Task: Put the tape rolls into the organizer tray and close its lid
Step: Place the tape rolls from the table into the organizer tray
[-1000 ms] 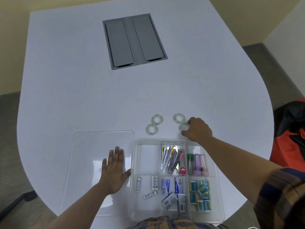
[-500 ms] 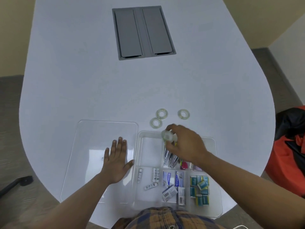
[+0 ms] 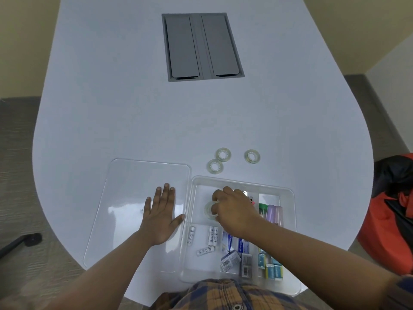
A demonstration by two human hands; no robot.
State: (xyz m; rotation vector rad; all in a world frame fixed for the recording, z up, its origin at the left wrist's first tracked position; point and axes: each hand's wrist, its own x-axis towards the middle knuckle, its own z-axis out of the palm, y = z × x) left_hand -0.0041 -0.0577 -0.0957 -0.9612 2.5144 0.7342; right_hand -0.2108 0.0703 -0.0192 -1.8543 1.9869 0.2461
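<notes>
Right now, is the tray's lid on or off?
Off. The clear lid lies flat on the table beside the tray, under the left hand.

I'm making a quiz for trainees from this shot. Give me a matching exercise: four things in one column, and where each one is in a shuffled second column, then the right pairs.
Things
1. left hand
2. right hand
3. three loose tape rolls
4. batteries

Places
A. on the bare table, beyond the organizer tray
B. flat on the clear lid
C. in a near-left compartment of the tray
D. over the tray's far-left compartment, fingers on a tape roll

Pairs: 1-B, 2-D, 3-A, 4-C
</notes>
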